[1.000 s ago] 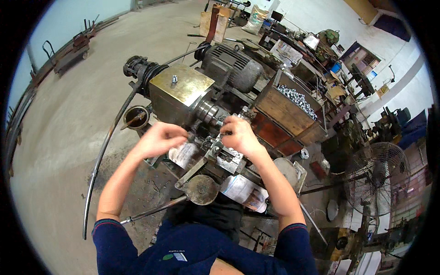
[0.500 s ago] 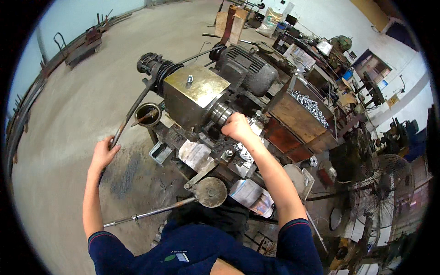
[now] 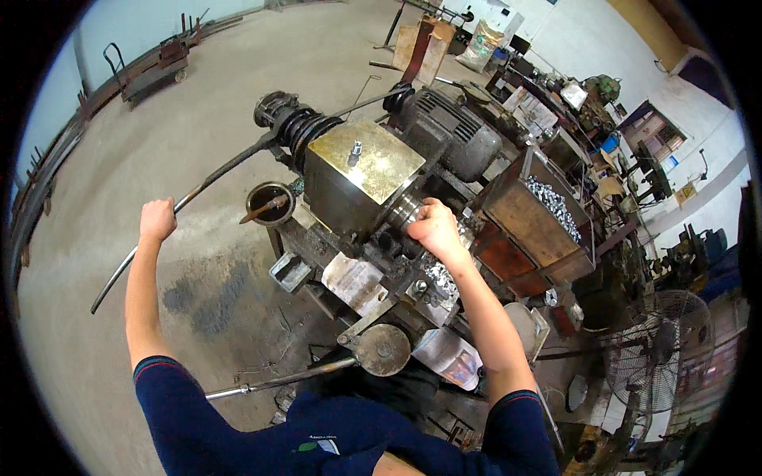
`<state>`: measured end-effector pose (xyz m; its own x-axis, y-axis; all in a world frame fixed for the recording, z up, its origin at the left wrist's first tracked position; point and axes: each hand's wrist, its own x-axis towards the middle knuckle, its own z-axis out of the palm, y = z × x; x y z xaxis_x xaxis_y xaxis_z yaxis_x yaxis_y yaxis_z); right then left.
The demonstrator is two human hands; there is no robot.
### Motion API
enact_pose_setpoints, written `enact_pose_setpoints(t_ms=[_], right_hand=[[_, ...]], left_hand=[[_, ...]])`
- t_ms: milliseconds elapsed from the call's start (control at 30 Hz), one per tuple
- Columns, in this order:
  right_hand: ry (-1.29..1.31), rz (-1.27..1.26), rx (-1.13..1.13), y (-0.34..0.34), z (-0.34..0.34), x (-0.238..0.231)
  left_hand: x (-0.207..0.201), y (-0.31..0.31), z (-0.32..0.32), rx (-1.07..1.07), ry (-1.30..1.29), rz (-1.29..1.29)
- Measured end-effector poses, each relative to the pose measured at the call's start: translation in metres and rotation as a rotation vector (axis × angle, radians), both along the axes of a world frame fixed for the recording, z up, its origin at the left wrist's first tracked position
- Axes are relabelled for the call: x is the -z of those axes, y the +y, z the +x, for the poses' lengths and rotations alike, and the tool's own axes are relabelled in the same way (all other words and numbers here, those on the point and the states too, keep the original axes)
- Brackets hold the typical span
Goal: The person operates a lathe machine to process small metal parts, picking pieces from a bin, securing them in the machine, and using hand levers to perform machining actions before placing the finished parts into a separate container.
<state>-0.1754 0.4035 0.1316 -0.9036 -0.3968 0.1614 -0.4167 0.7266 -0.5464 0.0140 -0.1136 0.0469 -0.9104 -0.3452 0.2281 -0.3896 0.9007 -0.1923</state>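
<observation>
My left hand (image 3: 158, 220) is wrapped round a long metal lever bar (image 3: 208, 187), whose bent lower end sticks out past the fist. The bar runs up to the black coiled rear end of the machine's headstock (image 3: 367, 163), a metal box with a brassy top and a bolt on it. At the other end of that box, my right hand (image 3: 436, 230) is at the round steel chuck (image 3: 403, 210). Its fingers are curled together at the chuck's face, and whatever they hold is hidden.
A dark motor (image 3: 448, 131) sits behind the headstock. To the right stands a metal bin (image 3: 524, 214) of small shiny parts. A pot with a brush (image 3: 270, 204) is left of the machine. Nearer me are a round plate (image 3: 382, 350) on an arm and a caged fan (image 3: 660, 349).
The lever bar has swung outward to the left and upward with my left hand. My right hand stays at the chuck. The whole view has shifted slightly.
</observation>
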Motion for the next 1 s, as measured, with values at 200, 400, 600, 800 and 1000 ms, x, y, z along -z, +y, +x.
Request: enact_pose_setpoints(t_ms=[200, 400, 600, 800, 1000], right_hand=[[0.09, 0.024, -0.083, 0.023, 0.013, -0.013], [0.285, -0.227, -0.125, 0.107, 0.068, -0.038], [0.22, -0.048, 0.244, 0.236, 0.139, -0.016], [0.116, 0.129, 0.694, 0.359, 0.21, 0.041], [-0.128, 0.688, 1.127, 0.5, 0.306, 0.122]], left_hand=[[-0.007, 0.03, -0.018, -0.176, 0.062, 0.351], [0.105, 0.128, -0.036, 0.026, 0.572, 1.095], [0.203, 0.206, -0.053, 0.161, -0.181, 0.538], [0.169, 0.171, -0.089, 0.322, -0.442, 0.174], [0.139, 0.186, -0.063, 0.172, -0.379, 0.476]])
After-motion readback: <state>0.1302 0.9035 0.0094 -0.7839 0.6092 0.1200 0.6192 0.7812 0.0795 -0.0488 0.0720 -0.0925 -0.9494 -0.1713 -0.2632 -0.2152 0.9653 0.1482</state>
